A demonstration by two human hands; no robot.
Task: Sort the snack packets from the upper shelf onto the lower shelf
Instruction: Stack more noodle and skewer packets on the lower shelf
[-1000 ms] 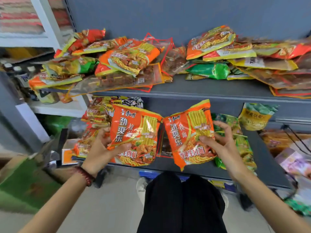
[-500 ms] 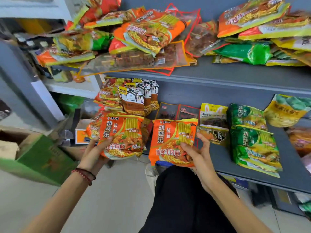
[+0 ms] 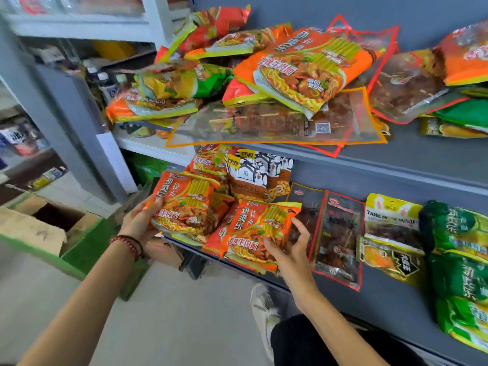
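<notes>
My left hand (image 3: 141,219) grips an orange noodle packet (image 3: 187,207) by its left edge, over the left end of the grey lower shelf (image 3: 390,305). My right hand (image 3: 289,247) holds a second orange noodle packet (image 3: 253,231) by its right side, at the shelf's front edge, lying over other orange packets. The grey upper shelf (image 3: 412,157) carries a loose heap of orange, green and clear snack packets (image 3: 290,72).
On the lower shelf stand brown-and-white bags (image 3: 260,175), dark red-edged packets (image 3: 335,233), yellow packets (image 3: 390,228) and green noodle packets (image 3: 459,262). A green-sided cardboard box (image 3: 50,228) sits on the floor at the left. My shoe (image 3: 264,310) is below the shelf.
Both hands have carried their orange packets down and to the left end of the lower shelf. The view has swung left and closer to the shelves.
</notes>
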